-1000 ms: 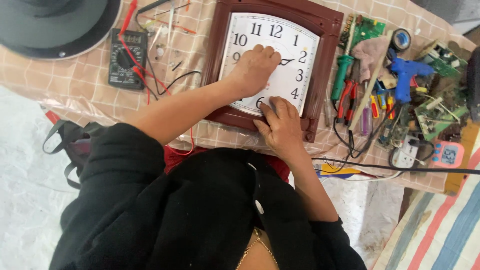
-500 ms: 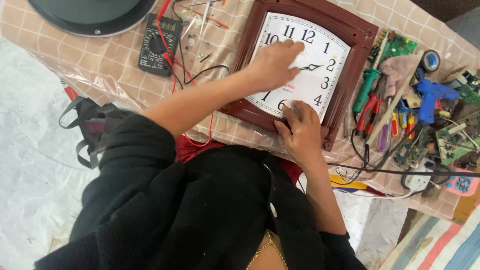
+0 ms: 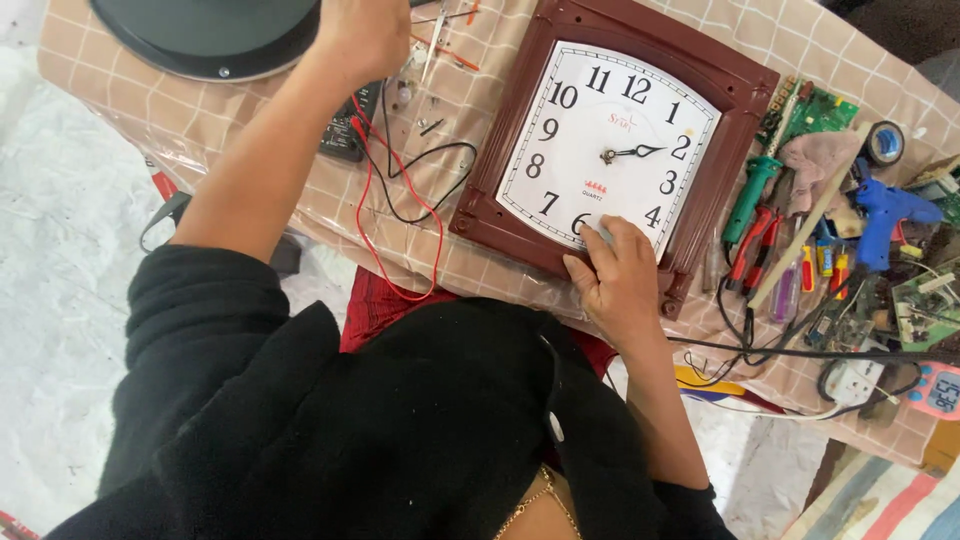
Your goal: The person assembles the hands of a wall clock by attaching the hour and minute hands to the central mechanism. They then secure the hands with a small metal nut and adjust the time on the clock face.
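Observation:
A wall clock (image 3: 610, 140) with a white face and a dark red-brown frame lies flat on the checked table cover (image 3: 150, 120). My right hand (image 3: 620, 275) rests on its lower edge, fingers on the glass near the bottom numeral, thumb on the frame. My left hand (image 3: 365, 35) is stretched out to the top edge of the view, left of the clock, over a black multimeter (image 3: 340, 140) and metal tweezers (image 3: 430, 50). Its fingers curl downward and are hidden.
Red and black test leads (image 3: 400, 200) loop between the multimeter and the clock. A grey round dish (image 3: 215, 35) sits at top left. Right of the clock lie a green screwdriver (image 3: 750, 195), pliers, a circuit board (image 3: 815, 115), a tape roll (image 3: 885, 140) and a blue glue gun (image 3: 885, 215).
My left hand has left the clock face and moved up and left to the multimeter area. The right hand stays on the clock's lower edge. The camera has shifted.

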